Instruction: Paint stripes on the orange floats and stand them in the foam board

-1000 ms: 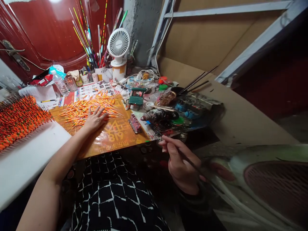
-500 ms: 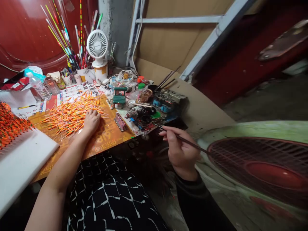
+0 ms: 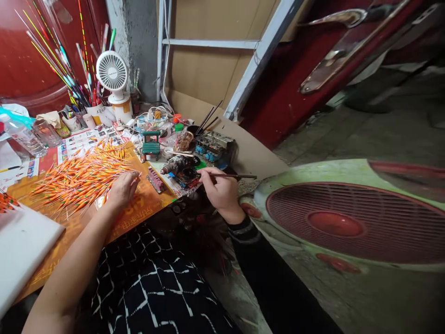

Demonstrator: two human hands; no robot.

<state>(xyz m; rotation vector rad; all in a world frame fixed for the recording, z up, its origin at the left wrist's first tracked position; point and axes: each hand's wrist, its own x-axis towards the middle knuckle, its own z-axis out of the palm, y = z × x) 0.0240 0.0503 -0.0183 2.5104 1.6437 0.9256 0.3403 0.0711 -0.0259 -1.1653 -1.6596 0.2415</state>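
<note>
A slender dark rod (image 3: 245, 176) lies in the right hand (image 3: 219, 188), pinched between thumb and fingers, its rear end pointing right; its front end, hard to make out, is near a black round dish (image 3: 190, 173). A heap of orange spindle-shaped pieces (image 3: 83, 171) spreads over an orange sheet (image 3: 137, 206) on the desk (image 3: 158, 164). The left hand (image 3: 122, 189), fingers curled, rests at the heap's right margin; whether it grips a piece cannot be told. A ridged reddish block (image 3: 155, 180), a miniature green chair (image 3: 150, 144) and a blackened bottle (image 3: 179, 163) stand between the hands. Newsprint (image 3: 74, 144) covers the rear, with a white fan (image 3: 111, 72) behind. Red door panels (image 3: 21, 55) and cardboard (image 3: 205, 69) bound the room. A bare strip of sheet separates heap from front edge, directly above the patterned lap (image 3: 156, 278). A white slab (image 3: 28, 246) occupies the left; a red-grilled appliance (image 3: 333, 222) stands at right, near the sleeve (image 3: 274, 273).
</note>
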